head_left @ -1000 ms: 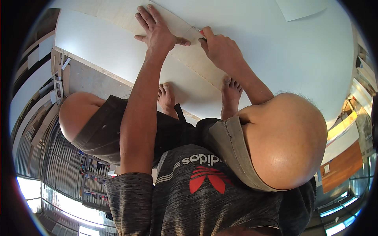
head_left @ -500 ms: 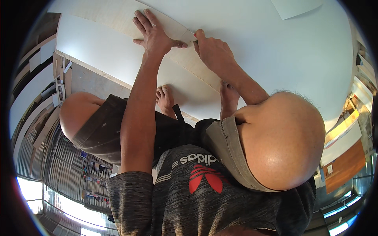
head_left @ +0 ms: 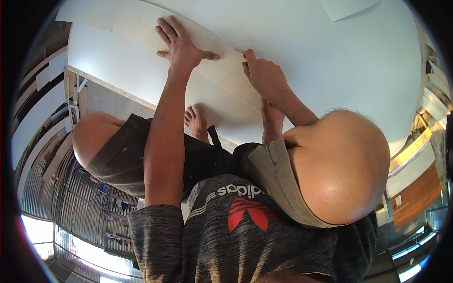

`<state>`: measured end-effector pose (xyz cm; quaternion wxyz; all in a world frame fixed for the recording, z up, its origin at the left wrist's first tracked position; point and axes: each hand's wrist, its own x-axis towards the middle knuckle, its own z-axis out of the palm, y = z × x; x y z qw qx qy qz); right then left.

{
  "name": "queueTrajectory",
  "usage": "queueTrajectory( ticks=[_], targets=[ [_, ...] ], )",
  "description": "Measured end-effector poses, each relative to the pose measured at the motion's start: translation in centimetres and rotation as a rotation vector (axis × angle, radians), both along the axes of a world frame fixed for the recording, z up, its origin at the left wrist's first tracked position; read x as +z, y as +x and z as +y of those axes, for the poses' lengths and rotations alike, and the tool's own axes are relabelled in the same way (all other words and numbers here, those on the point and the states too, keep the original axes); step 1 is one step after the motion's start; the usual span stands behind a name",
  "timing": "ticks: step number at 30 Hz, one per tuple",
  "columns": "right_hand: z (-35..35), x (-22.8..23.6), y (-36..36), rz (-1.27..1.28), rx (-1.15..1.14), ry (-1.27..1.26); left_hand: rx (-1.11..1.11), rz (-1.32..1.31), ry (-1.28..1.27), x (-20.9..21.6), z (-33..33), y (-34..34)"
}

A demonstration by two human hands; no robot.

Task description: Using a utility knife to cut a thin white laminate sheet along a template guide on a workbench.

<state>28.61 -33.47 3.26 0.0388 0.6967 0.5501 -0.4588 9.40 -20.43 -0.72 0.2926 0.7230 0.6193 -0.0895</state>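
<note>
So, your left hand (head_left: 181,49) lies spread on the pale wooden strip (head_left: 118,26), palm down, thumb stretched out to your right, grasping nothing. Your right hand (head_left: 265,78) is curled around a small red tool (head_left: 245,56), of which only a bit shows by the forefinger; its tip seems to meet the strip's far edge, though the fist hides most of it, so you can't be sure of the contact from here. What matters most is the slant: the strip's long axis runs from the upper left, beyond your left hand, down to the lower right, past your right hand toward your right foot (head_left: 272,125). Your right hand is the one at the far edge, with the tool; your left is farther up the strip, set across its face. Under the strip spreads a broad white panel (head_left: 330,80). Your left foot (head_left: 197,123) stands on the strip's near side, apart from it, while a loose white sheet (head_left: 351,8) lies well beyond your right hand
</note>
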Motion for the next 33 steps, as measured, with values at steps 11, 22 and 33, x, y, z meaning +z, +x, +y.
queueTrajectory(
  ticks=[11,22,33],
  targets=[
    [0.8,0.7,0.2,0.066,-0.070,0.059,-0.008,0.099,0.042,1.5,-1.5,0.7],
    [2.4,0.9,-0.7,0.044,0.018,-0.039,-0.004,0.068,-0.063,0.9,-3.3,2.5],
    [-0.4,-1.5,3.6,0.049,-0.296,0.280,0.073,0.098,-0.128,1.4,-3.1,2.6]
  ],
)
